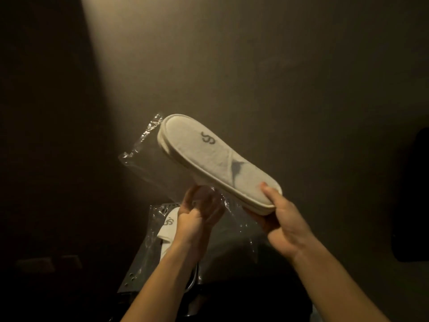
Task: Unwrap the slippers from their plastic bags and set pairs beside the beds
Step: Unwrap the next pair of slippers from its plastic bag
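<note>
Low in the dim view, a grey metal surface [130, 275] with small holes near its left edge carries the things; what kind of stand it is cannot be told. Directly on it lies a clear crinkled plastic bag [154, 231] holding a white fabric slipper [167, 231] with a grey embroidered logo, partly hidden behind a forearm.
</note>
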